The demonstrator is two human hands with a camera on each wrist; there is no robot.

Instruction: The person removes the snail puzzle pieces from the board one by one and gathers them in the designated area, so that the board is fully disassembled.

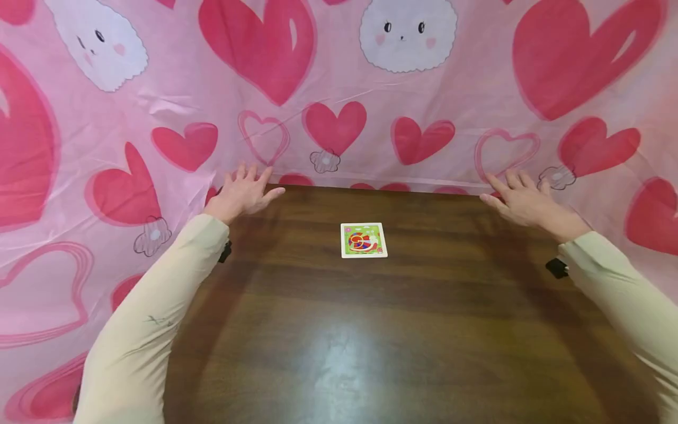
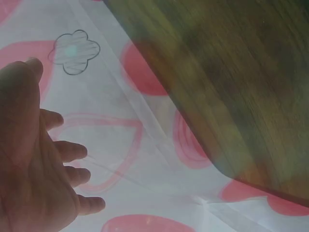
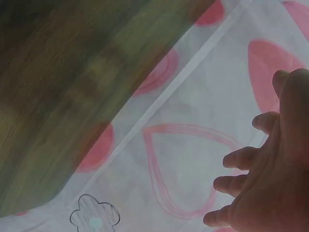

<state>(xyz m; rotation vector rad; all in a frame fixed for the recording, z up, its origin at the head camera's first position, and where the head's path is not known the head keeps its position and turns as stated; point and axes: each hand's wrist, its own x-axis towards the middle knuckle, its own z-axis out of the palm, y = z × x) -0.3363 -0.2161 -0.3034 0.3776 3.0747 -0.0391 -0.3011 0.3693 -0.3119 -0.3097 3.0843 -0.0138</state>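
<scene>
A small square puzzle board [image 1: 364, 240] with a white border and a colourful snail picture lies flat near the middle of the table. My left hand [image 1: 243, 193], fingers spread, is held over the far left corner of the table. Over the far right corner my right hand [image 1: 524, 199] is spread in the same way. Both hands hold nothing and are well apart from the board. In the left wrist view the left hand [image 2: 38, 159] shows its palm side with fingers extended. The right hand [image 3: 265, 164] looks alike in the right wrist view.
The dark brown wooden table [image 1: 339, 330] has a glossy patch of reflected light toward the front. A pink curtain [image 1: 339, 82] with red hearts and white fluffy faces hangs behind it and along both sides. Black wrist devices [image 1: 557, 268] show below the sleeves.
</scene>
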